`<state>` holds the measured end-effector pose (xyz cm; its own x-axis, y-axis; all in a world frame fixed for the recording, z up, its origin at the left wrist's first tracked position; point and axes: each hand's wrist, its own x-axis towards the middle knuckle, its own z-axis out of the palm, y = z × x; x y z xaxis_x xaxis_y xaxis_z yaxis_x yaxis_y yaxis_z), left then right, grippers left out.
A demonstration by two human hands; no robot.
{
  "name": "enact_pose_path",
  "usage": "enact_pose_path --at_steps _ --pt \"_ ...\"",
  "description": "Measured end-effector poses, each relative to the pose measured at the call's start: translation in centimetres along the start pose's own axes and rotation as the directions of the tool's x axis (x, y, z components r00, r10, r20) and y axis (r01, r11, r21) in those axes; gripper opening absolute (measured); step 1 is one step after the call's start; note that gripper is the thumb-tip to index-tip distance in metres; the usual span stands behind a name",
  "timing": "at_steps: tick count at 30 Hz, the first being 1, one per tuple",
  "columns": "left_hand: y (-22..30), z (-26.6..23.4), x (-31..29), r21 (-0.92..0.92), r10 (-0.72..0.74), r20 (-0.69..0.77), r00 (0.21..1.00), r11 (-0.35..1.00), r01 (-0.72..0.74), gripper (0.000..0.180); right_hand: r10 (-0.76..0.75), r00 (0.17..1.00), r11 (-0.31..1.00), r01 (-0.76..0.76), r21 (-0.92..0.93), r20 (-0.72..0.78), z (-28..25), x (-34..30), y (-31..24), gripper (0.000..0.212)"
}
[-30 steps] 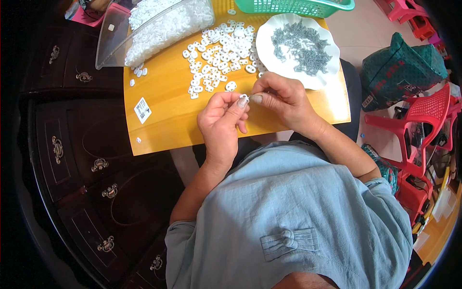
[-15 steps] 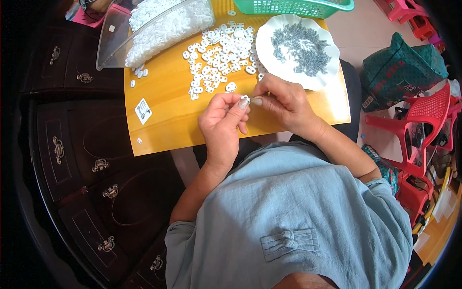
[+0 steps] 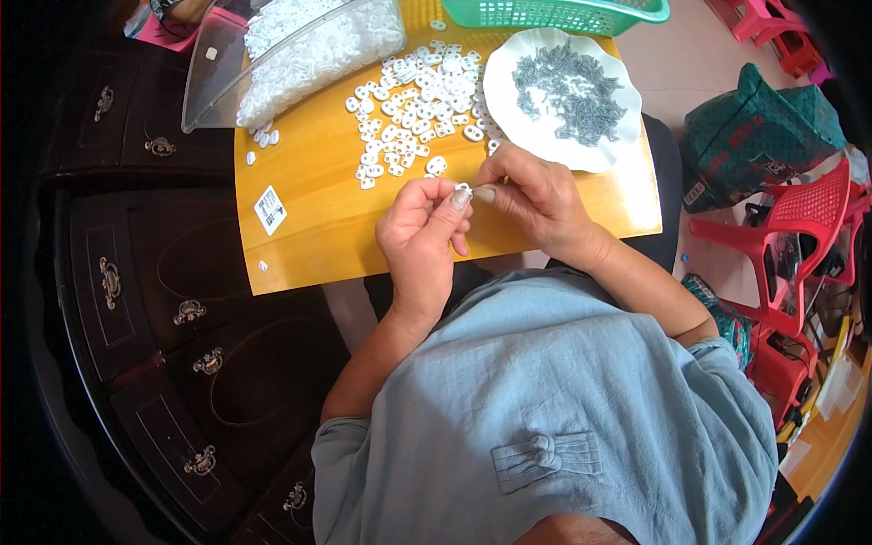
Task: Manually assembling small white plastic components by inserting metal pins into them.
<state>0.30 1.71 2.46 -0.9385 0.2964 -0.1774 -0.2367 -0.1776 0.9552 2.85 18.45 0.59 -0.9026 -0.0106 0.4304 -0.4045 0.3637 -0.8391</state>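
Observation:
Between the thumb and forefinger of my left hand (image 3: 424, 222) is a small white plastic piece (image 3: 464, 188), mostly covered by the fingertips. My right hand (image 3: 538, 200) pinches close beside it; whatever lies between its thumb and finger is too small to make out. Both hands are over the near part of the yellow wooden table (image 3: 345, 245). Beyond them lies a loose pile of white two-holed plastic pieces (image 3: 422, 104). To the right, a white scalloped plate (image 3: 501, 91) bears many small grey slim pieces (image 3: 577, 95).
A clear bin (image 3: 209, 86) heaped with white pieces stands at the far left, a green basket (image 3: 554, 14) at the far edge. A dark wooden drawer cabinet (image 3: 163, 345) flanks the left. Rightward are a green bag (image 3: 763, 123) and a red plastic chair (image 3: 786, 236).
Both hands have barely shifted, keeping the same pinch around the white piece. The plate appears a hair lower and to the right.

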Motion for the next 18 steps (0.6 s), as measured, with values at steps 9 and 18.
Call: enact_pose_path --at_steps 9,18 --pt "-0.21 0.08 -0.34 -0.021 -0.026 0.005 1.0 0.999 0.026 0.005 -0.054 0.998 0.998 0.054 -0.036 -0.013 0.43 -0.35 0.07 0.012" --pt "0.29 -0.26 -0.37 -0.083 -0.1 0.013 0.995 0.991 0.101 0.004 -0.129 0.992 0.99 0.129 -0.062 0.01 0.3 -0.11 -0.19 0.015"
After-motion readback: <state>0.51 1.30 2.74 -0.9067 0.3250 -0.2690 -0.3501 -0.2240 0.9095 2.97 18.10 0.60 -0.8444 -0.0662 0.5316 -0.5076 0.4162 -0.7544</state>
